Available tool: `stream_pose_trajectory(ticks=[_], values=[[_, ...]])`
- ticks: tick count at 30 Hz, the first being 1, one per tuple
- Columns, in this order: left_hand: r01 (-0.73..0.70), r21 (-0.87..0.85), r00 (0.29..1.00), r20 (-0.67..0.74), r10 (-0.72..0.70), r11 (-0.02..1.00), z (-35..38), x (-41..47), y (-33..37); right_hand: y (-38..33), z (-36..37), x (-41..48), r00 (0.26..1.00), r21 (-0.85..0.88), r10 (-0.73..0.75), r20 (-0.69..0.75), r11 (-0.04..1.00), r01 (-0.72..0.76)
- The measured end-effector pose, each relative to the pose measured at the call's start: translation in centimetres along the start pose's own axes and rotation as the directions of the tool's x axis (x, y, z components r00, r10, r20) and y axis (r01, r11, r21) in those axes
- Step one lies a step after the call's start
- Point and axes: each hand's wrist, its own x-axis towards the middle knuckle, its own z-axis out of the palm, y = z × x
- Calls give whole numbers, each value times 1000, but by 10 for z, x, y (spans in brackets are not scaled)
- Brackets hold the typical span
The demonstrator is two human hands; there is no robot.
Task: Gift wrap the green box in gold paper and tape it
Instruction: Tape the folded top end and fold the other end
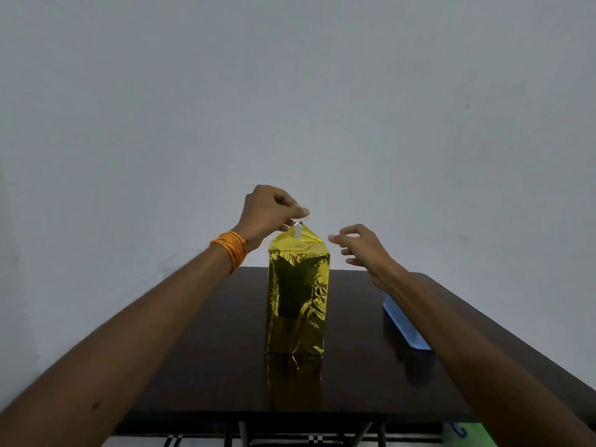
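While the gold-wrapped box stood upright on the dark table, a blue tray at its 3 o'clock, the left hand pinched the paper peak on top and the right hand hovered near at 2 o'clock, fingers loosely spread, holding nothing.

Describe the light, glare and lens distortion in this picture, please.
Head view: dim, even light; the crinkled shiny gold foil paper glints brightly and mirrors faintly in the glossy dark brown table; the wide lens stretches both forearms toward the lower corners; the left hand pinching the paper's peak looks sharp.
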Motion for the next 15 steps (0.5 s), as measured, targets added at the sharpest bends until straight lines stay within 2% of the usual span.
stream_pose_trajectory(ticks=[6,10,15], values=[[179,-25,983,37,-178,983,-13,7,-35,0,36,28,993,22,56,100,998,-58],[196,-17,980,37,-195,980,-7,10,-48,7,45,31,988,52,94,125,994,-101],[181,18,983,35,-181,983,-2,13,-54,10,42,33,987,65,76,142,994,-86]])
